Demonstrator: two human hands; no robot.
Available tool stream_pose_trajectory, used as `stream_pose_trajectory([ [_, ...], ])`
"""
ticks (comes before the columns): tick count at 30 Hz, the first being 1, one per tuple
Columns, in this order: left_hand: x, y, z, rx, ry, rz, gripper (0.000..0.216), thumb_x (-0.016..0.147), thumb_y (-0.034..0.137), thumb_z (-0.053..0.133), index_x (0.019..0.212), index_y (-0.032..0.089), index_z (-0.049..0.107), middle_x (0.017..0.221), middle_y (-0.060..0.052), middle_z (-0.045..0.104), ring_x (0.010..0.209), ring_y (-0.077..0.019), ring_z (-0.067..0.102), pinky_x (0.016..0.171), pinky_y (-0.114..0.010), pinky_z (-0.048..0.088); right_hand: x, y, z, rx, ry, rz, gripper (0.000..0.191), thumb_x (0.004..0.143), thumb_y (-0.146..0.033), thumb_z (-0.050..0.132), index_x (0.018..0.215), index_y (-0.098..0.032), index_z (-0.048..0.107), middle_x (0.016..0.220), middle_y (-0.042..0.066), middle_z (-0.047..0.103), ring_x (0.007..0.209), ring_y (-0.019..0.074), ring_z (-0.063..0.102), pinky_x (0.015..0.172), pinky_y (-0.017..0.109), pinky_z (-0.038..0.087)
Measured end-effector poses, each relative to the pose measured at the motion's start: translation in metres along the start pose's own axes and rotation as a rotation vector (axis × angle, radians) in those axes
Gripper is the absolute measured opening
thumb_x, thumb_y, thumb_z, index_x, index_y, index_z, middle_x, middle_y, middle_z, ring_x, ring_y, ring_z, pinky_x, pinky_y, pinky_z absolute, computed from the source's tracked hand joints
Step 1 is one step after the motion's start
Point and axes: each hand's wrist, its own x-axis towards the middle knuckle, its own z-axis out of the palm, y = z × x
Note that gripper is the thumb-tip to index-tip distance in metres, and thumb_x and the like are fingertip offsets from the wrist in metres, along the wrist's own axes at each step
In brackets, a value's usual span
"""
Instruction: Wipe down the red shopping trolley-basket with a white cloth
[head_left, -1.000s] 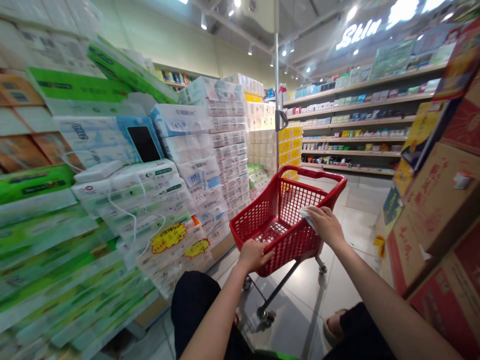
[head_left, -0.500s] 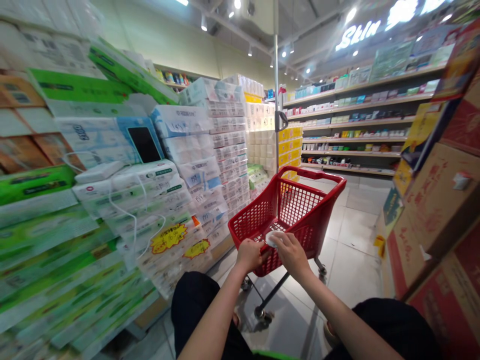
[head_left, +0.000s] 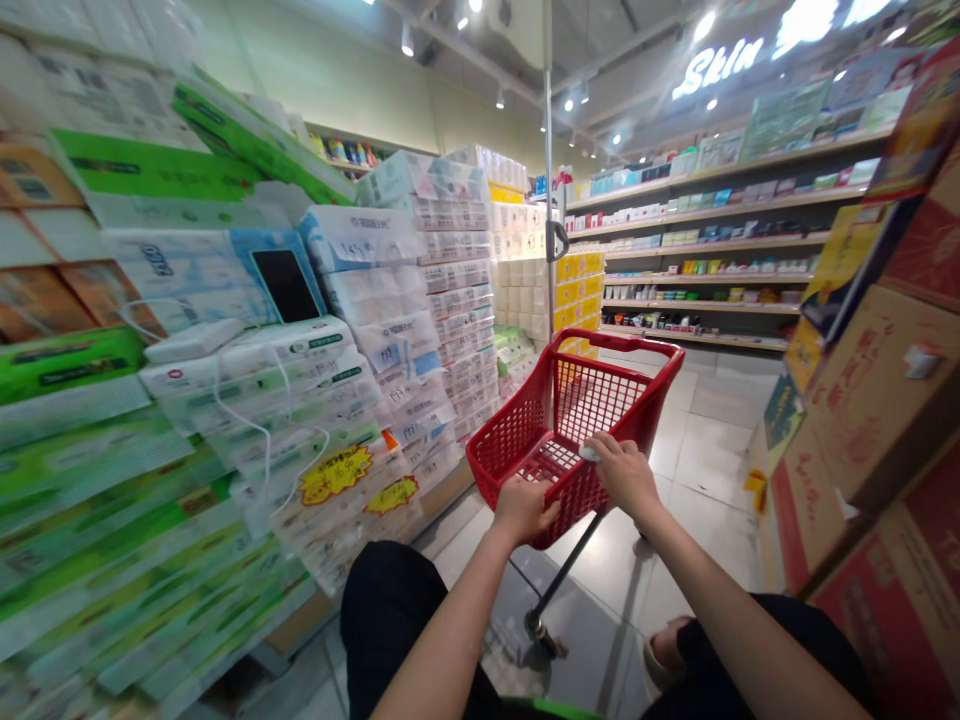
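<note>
A red plastic shopping cart (head_left: 517,455) stands in front of my knees, its lattice basket facing me. My left hand (head_left: 523,508) is closed over the basket's near rim. My right hand (head_left: 621,474) is at the rim further right, fingers bent round a small white wad (head_left: 589,454) that looks like a wipe or tissue. Most of the wad is hidden under the fingers, and I cannot tell whether it presses on the rim. Between the basket walls I see only the red lattice floor.
Stacked tissue packs (head_left: 390,300) line the left side, with a phone (head_left: 285,285) and white cable (head_left: 268,450) on them. Cardboard boxes (head_left: 877,400) are piled on the right. A metal pole (head_left: 549,200) rises behind the cart; shelves (head_left: 697,240) hold products further back.
My right hand has moved right along the rim with the white wad, away from my left hand. My left hand has shifted slightly right, and the cart has turned a little.
</note>
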Motion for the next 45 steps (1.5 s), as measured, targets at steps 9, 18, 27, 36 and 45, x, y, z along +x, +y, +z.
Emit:
stream_pose_trajectory([
  [9, 0.001, 0.003, 0.000, -0.034, -0.080, -0.095, 0.067, 0.085, 0.026, 0.058, 0.144, 0.018, 0.028, 0.101, -0.011, 0.070, 0.091, -0.0240, 0.066, 0.091, -0.036, 0.042, -0.047, -0.099, 0.000, 0.139, 0.017, -0.186, 0.046, 0.080, -0.010, 0.051, 0.125, -0.020, 0.056, 0.132, 0.012, 0.054, 0.099, 0.0268, 0.049, 0.088, 0.042, 0.043],
  [18, 0.000, 0.008, -0.001, -0.102, -0.022, -0.074, 0.071, 0.084, 0.044, 0.059, 0.143, 0.018, 0.030, 0.103, -0.011, 0.070, 0.094, -0.0275, 0.066, 0.088, -0.037, 0.046, -0.027, -0.033, -0.009, 0.104, -0.075, -0.253, 0.044, 0.086, -0.020, 0.050, 0.129, -0.030, 0.053, 0.133, 0.005, 0.056, 0.101, 0.0223, 0.053, 0.081, 0.035, 0.043],
  [27, 0.004, 0.015, 0.001, -0.086, -0.058, -0.103, 0.076, 0.085, 0.043, 0.059, 0.147, 0.017, 0.024, 0.099, -0.011, 0.072, 0.098, -0.0273, 0.066, 0.092, -0.037, 0.045, -0.029, -0.025, -0.003, 0.065, -0.039, -0.015, 0.047, 0.085, -0.014, 0.046, 0.130, -0.025, 0.051, 0.139, 0.008, 0.050, 0.096, 0.0231, 0.055, 0.080, 0.036, 0.047],
  [36, -0.003, -0.004, 0.002, -0.149, -0.021, -0.038, 0.085, 0.079, 0.036, 0.065, 0.148, 0.016, 0.021, 0.105, -0.011, 0.070, 0.103, -0.0261, 0.064, 0.090, -0.034, 0.046, -0.058, -0.085, -0.002, 0.203, -0.030, -0.263, 0.061, 0.083, -0.011, 0.047, 0.140, -0.030, 0.043, 0.142, 0.005, 0.050, 0.107, 0.0233, 0.054, 0.089, 0.038, 0.048],
  [45, 0.000, 0.004, 0.002, -0.091, -0.020, -0.029, 0.059, 0.086, 0.051, 0.058, 0.138, 0.028, 0.045, 0.106, -0.007, 0.070, 0.098, -0.0253, 0.065, 0.087, -0.035, 0.048, -0.011, 0.030, -0.004, 0.034, -0.088, -0.013, 0.049, 0.091, -0.019, 0.040, 0.137, -0.032, 0.046, 0.148, 0.000, 0.046, 0.095, 0.0202, 0.060, 0.073, 0.033, 0.048],
])
